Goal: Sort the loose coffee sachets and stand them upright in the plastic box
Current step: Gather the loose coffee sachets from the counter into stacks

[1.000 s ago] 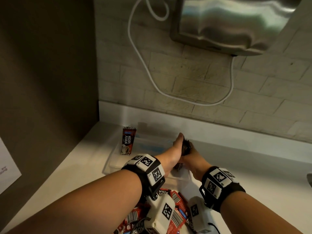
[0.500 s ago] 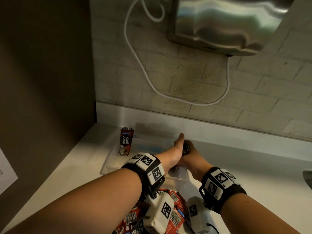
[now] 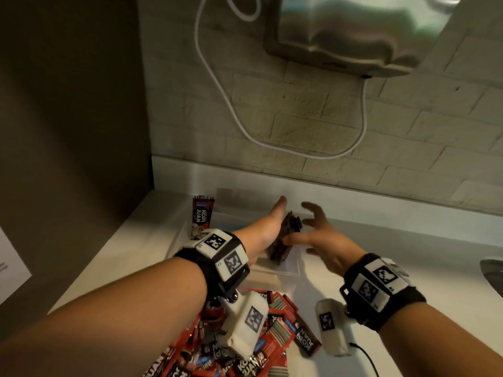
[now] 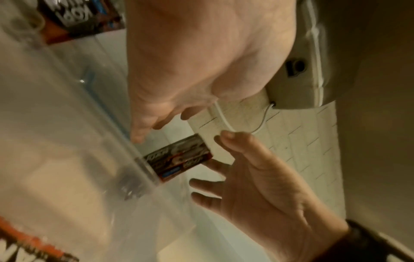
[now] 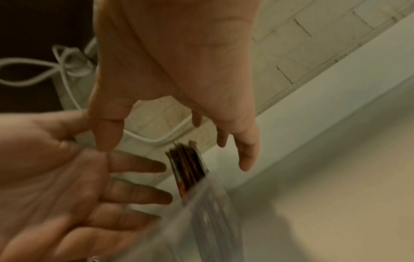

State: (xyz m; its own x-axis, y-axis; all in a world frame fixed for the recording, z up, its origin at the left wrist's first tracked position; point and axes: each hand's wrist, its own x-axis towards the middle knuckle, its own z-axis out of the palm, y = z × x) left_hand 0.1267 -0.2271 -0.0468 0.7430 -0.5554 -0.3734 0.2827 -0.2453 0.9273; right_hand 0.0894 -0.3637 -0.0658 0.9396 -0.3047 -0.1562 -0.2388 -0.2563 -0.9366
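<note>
A small stack of dark coffee sachets (image 3: 288, 235) stands on edge at the right end of the clear plastic box (image 3: 272, 271). My left hand (image 3: 272, 224) lies flat with straight fingers against the stack's left side. My right hand (image 3: 318, 232) hovers just right of it with fingers spread, the thumb close to the stack. The right wrist view shows the stack (image 5: 188, 168) between both open hands, gripped by neither. One sachet (image 3: 202, 216) stands upright at the box's left end. A heap of loose red sachets (image 3: 280, 327) lies near me, partly under my left arm.
The box sits on a white counter (image 3: 381, 268) against a brick wall. A steel hand dryer (image 3: 353, 31) hangs overhead, and its white cable (image 3: 231, 110) loops down the wall. A dark panel closes off the left side. A metal rim (image 3: 492, 270) shows at the far right.
My right hand has let go of the stack and spread its fingers, drawing slightly to the right. The left hand stays flat against the stack, which now stands in the box.
</note>
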